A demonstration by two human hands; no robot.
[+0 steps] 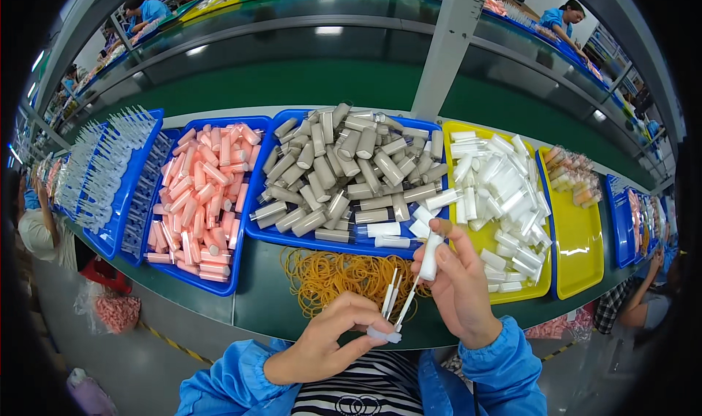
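Left hand (pixel 329 335) pinches thin white wands (pixel 391 299) by their base, above the rubber bands (pixel 336 273). Right hand (pixel 461 284) curls its fingers round a white tube (pixel 430 259), near the blue tray (pixel 292 237) of grey tubes (pixel 344 175).

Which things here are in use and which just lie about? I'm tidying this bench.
In use:
left hand holding thin white sticks
right hand holding a white tube

Lying about:
rubber bands
grey tubes
pink tubes
white caps
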